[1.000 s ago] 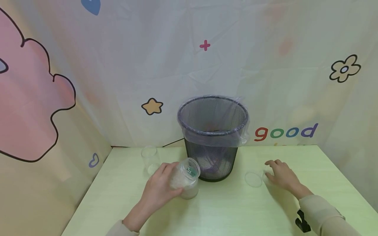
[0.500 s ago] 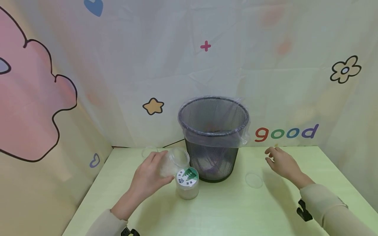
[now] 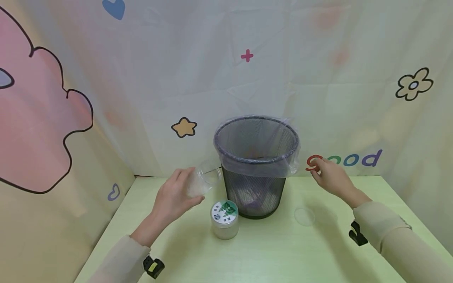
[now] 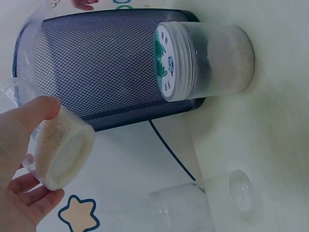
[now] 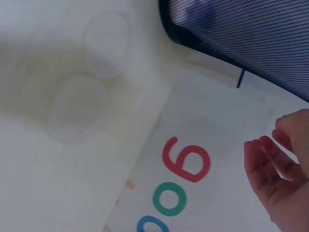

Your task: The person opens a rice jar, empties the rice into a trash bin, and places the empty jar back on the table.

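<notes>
My left hand (image 3: 175, 192) grips a clear plastic jar (image 4: 65, 150) holding pale grainy stuff. This jar is tilted, with its open mouth toward the bin. A second jar (image 3: 225, 220), closed by a white lid with a green leaf picture, stands upright on the table below it. My right hand (image 3: 332, 177) hovers right of the bin with loosely bent fingers and nothing between them. A mesh wastebasket (image 3: 255, 196) lined with a clear bag stands between the hands. In the right wrist view, two clear round lids (image 5: 106, 72) lie on the table.
Another clear jar (image 4: 181, 208), looking bare inside, stands at the back left, mostly behind my left hand in the head view. A printed curtain (image 3: 148, 78) hangs along the table's back edge. The pale green table (image 3: 269, 251) extends in front of the bin.
My left hand has lifted the held jar up and to the left, uncovering the lidded jar. My right hand has risen from beside the clear lids and shifted left toward the bin.
</notes>
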Available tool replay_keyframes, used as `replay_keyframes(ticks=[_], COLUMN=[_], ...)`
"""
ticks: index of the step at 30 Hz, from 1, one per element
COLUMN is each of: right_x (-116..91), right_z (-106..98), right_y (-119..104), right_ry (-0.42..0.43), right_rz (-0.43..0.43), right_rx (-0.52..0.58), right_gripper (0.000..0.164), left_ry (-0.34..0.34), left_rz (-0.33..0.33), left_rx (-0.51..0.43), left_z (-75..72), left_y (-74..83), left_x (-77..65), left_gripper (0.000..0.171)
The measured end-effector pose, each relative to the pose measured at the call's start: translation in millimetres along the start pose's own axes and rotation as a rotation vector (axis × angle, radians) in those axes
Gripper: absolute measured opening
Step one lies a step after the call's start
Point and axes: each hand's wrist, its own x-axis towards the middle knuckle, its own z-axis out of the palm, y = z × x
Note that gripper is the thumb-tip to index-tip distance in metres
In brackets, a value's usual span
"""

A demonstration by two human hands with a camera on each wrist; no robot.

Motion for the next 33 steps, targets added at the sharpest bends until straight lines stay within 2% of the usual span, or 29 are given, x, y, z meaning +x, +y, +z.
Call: replay_keyframes(ticks=[10,21,33], right_x=[34,63,76], right_z=[-31,-59,-72], right_y=[-14,-34,-53], right_ry=[-0.046,-0.088,-0.132], right_rz=[0.046,0.113,0.21], right_rx=[0.004,0.05,0.128], right_gripper=[0.022,0.029,0.038], left_ry=[-0.045,-0.006,0.001], left_rz=[-0.07,-0.075,-0.07], left_rx=[0.017,0.018,0.019], left_z=[-10.2,-21.7,-33.3], left_y=[-5.2,-10.3,-2.6], left_x=[20.3,45.0,68.0], left_gripper=[0.077,0.078,0.075])
